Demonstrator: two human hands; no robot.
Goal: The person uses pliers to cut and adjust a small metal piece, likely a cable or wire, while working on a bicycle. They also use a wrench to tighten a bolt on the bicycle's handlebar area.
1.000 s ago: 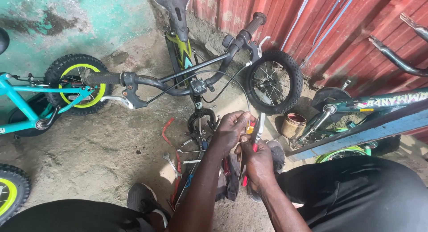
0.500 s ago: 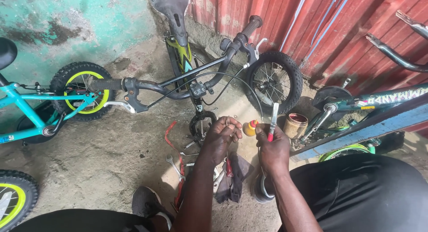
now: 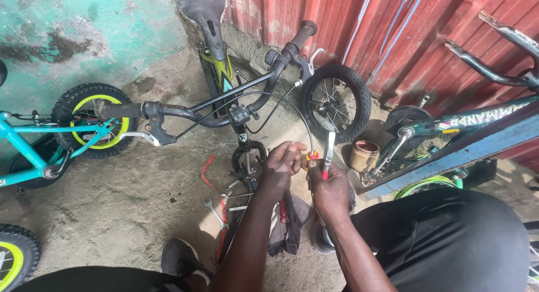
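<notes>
A person crouches over a small black bike (image 3: 236, 109) w/ its front wheel (image 3: 336, 103) off & leaning by a red metal wall (image 3: 393, 28). Left hand (image 3: 282, 167) is closed, fingertips pinching a small orange-and-yellow part (image 3: 310, 157) at the end of a black brake cable (image 3: 252, 95) that loops up toward the handlebar. Right hand (image 3: 331, 190) is wrapped round a red-handled tool (image 3: 328, 154), its pale tip pointing up, just beside that part. Both hands meet above the fork (image 3: 248, 157). Wrenches (image 3: 216, 210) lie on the concrete below; a tin can (image 3: 364, 155) stands near the wheel; a teal bike (image 3: 45, 146) sits at left.
</notes>
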